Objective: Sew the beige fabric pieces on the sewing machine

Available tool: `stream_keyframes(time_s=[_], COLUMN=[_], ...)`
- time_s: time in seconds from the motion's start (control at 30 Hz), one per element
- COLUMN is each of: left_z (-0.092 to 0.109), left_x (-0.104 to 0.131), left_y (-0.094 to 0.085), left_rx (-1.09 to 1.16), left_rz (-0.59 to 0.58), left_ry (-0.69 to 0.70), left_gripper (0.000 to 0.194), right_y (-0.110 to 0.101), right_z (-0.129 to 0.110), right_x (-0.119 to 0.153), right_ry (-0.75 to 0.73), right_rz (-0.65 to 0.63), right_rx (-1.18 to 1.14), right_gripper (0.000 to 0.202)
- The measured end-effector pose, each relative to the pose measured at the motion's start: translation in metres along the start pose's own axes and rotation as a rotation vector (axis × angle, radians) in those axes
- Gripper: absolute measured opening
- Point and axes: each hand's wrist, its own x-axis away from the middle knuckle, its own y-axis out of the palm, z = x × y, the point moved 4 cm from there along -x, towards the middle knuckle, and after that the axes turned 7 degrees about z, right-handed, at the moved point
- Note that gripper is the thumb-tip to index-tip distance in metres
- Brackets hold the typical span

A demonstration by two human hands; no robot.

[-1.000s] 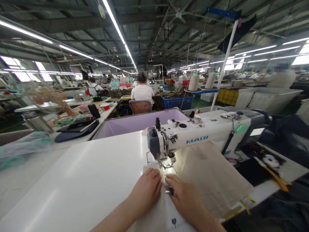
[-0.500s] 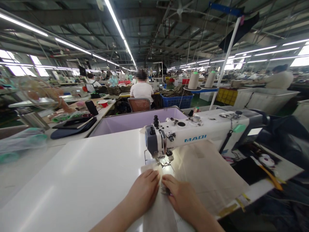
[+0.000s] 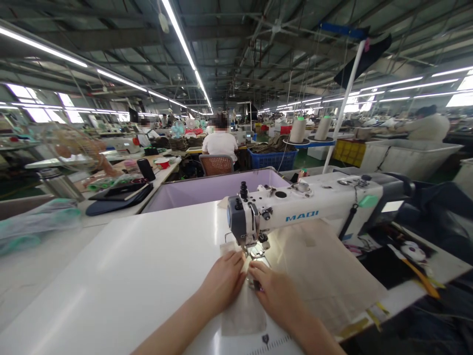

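Observation:
A white sewing machine (image 3: 303,209) with blue lettering stands ahead, its lamp lighting the needle area. A narrow beige fabric strip (image 3: 244,315) runs towards the presser foot (image 3: 256,254), its near end lying on the tabletop. My left hand (image 3: 227,276) lies on the strip, fingers stretched forward and flat, close to the foot. On the other side, my right hand (image 3: 275,291) has curled fingers and pinches the strip's right edge just before the foot. A small metal piece shows beside its fingers. A wide beige fabric panel (image 3: 318,266) spreads under the machine's arm.
The white tabletop (image 3: 121,266) extends left, with a lilac-walled bin (image 3: 214,185) beyond it. Thread cones (image 3: 297,130) stand on a rack behind the machine. Scissors with an orange handle (image 3: 424,281) lie at right. A person in white (image 3: 220,143) sits ahead.
The strip has moved away from me towards the foot, so its near end and a ruler scale on the table now show. Both hands stay close to the foot. The view has shifted slightly.

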Motion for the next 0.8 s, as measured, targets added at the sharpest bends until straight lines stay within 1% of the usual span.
stream_keyframes(time_s=[0.1,0.17,0.27,0.4,0.53,0.6,0.67,0.8], left_z=[0.001,-0.001,-0.003,-0.001,0.015,0.025,0.029,0.029], left_x=[0.011,0.015,0.016,0.017,0.033,0.042,0.048,0.050], left_y=[0.008,0.013,0.015,0.012,0.007,0.003,0.000,-0.004], left_rx=[-0.041,-0.050,-0.059,-0.085,-0.083,-0.060,-0.038,-0.008], left_rz=[0.043,0.059,0.065,0.054,0.015,0.002,-0.009,-0.022], left_ry=[-0.059,-0.069,-0.053,-0.039,0.014,0.049,0.063,0.056], left_gripper=[0.039,0.041,0.041,0.040,0.040,0.040,0.041,0.045], right_y=[0.006,0.009,0.011,0.007,0.007,0.008,0.010,0.012], right_z=[0.001,0.001,0.000,-0.006,-0.009,-0.010,-0.010,-0.010], right_x=[0.010,0.014,0.016,0.017,0.028,0.034,0.037,0.037], right_ry=[0.029,0.047,0.050,0.035,0.047,0.034,0.014,-0.008], right_rz=[0.049,0.063,0.049,0.041,0.043,0.072,0.094,0.065], right_rx=[-0.006,-0.008,-0.009,-0.014,0.034,0.035,0.017,0.002], right_gripper=[0.047,0.049,0.047,0.038,0.016,0.010,0.009,0.022])
